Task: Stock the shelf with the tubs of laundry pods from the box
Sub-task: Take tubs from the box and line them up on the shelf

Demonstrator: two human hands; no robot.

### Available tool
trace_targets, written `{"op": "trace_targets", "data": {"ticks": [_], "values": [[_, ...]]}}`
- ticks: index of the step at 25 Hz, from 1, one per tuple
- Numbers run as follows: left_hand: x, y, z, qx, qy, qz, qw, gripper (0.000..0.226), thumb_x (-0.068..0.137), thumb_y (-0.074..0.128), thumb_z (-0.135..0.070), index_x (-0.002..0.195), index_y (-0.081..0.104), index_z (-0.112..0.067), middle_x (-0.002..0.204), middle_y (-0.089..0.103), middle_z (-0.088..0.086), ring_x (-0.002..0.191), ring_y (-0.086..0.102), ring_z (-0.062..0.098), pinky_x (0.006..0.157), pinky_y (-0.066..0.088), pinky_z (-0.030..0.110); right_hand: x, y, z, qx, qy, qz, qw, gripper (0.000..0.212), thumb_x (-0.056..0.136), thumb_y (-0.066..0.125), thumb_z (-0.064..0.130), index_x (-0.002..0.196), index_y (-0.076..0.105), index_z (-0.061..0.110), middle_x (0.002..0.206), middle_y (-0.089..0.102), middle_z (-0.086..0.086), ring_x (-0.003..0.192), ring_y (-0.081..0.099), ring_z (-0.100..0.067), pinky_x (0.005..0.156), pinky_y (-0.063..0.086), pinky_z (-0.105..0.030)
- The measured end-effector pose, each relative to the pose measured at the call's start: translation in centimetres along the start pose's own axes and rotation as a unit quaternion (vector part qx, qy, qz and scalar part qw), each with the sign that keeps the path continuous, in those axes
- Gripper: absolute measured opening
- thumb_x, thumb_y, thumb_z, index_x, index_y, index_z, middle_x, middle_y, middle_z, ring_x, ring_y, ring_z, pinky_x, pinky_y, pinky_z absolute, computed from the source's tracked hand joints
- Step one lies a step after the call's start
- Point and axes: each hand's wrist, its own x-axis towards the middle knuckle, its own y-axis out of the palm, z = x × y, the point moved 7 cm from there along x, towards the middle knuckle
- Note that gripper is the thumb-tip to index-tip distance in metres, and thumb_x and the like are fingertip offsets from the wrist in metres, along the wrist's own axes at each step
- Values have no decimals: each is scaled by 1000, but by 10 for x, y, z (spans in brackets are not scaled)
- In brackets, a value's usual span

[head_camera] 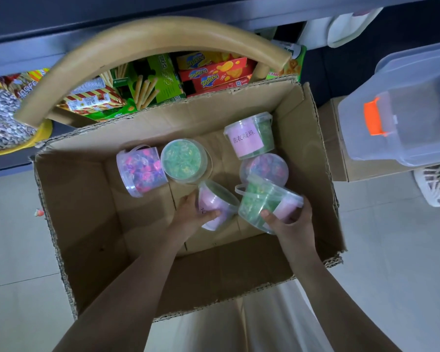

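- Two bare forearms reach from the near edge into one open cardboard box (92,224) on the floor.
- One shelf (10,54) runs along the far side, its snack packets (214,72) partly hidden by a curved cardboard flap (150,34).
- Six clear tubs (182,160) sit in the box: three green, two pink-purple, one with contents hidden behind its pink label.
- Left hand (196,214) curls round that labelled tub (219,199), thumb covering the print.
- Right hand (287,219) grips a tilted green tub (259,201), near right.
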Motion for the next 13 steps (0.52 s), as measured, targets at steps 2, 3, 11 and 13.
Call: {"op": "trace_targets", "data": {"ticks": [2, 3, 11, 13], "values": [[3, 13, -1, -85, 15, 54, 995, 85, 55, 86, -35, 129, 46, -17, 119, 62, -3, 110, 60, 14, 85, 51, 20, -1, -1, 0, -8, -13, 8, 1000, 92, 69, 78, 36, 143, 24, 21, 120, 47, 5, 105, 53, -11, 64, 48, -9], [2, 15, -5, -98, 24, 61, 993, 77, 61, 86, -23, 127, 46, -17, 115, 63, -6, 107, 60, 10, 80, 50, 14, -1, -1, 0, -4, -17, 11, 1000, 90, 70, 76, 38, 141, 25, 21, 120, 48, 4, 105, 54, -10, 62, 49, -8], [-25, -11, -10, -137, 0, -59, 989, 31, 73, 78, -27, 87, 51, -28, 86, 61, -10, 83, 62, 7, 62, 46, 12, -3, -6, 11, 18, -36, -3, 999, 102, 67, 81, 32, 147, 18, 25, 127, 45, 6, 115, 50, -12, 91, 49, -29], [-41, -24, -12, -176, 1, -90, 980, 29, 73, 78, -31, 92, 56, -23, 87, 65, -6, 85, 66, 2, 68, 48, 13, -3, -10, 25, 18, -59, -7, 998, 103, 66, 81, 30, 147, 18, 24, 132, 47, 3, 117, 51, -14, 96, 49, -33]]}}
